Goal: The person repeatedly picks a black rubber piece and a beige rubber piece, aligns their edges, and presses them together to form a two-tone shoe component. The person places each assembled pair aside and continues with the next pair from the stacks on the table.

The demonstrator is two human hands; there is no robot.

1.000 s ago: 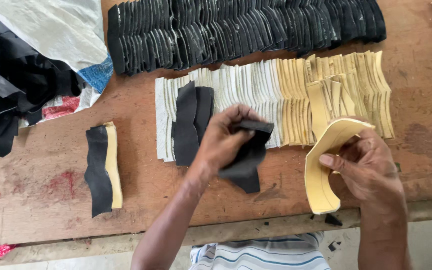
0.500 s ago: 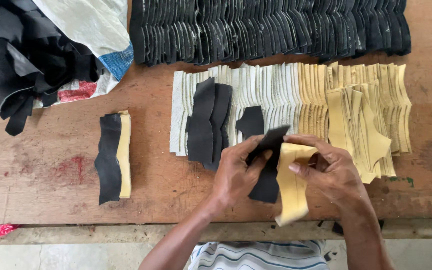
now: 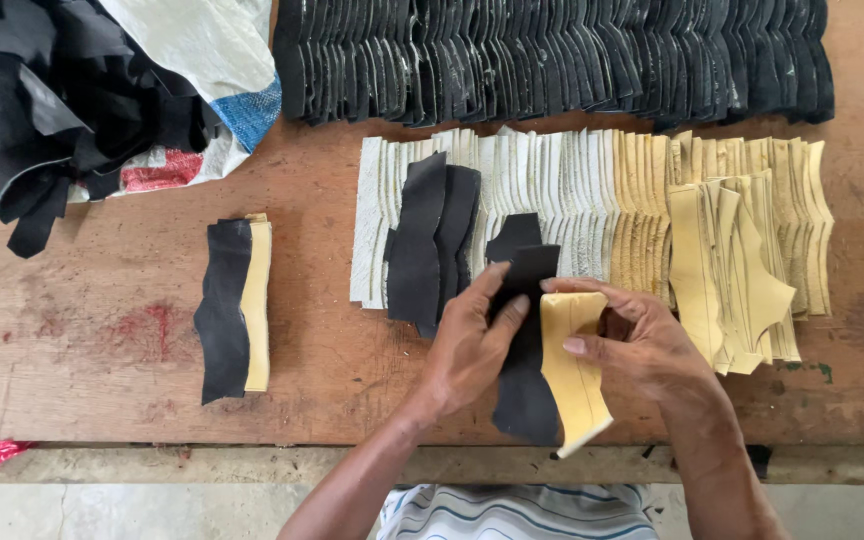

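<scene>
**A:** Where do your hands stand?

**B:** Your left hand and right hand are close together at the near edge of the table. The left hand's fingers press flat on a black piece; the right hand's fingers and thumb are closed on a tan piece. The two pieces touch along their long sides, the tan one to the right, partly under the black one.

**A:** Where do the pieces sit against the table edge?

**B:** Both lower ends reach the near edge; the tan piece's bottom corner pokes just past it. The black piece's top overlaps the pale row.

**A:** What crowds you?

**B:** Just beyond your hands the pale row runs across the table, white at its left, tan at its right, with loose black pieces lying on its left part. Your right hand is just beside the row's tan end. Behind the row, a black row runs along the far side.

**A:** And open room?

**B:** Left of your left hand there is bare wood, up to a small black-and-tan stack. Farther left is more bare wood. A heap of black scraps and a woven sack fill the far left corner. Right of the pale row, a bare strip reaches the table's right side.
</scene>
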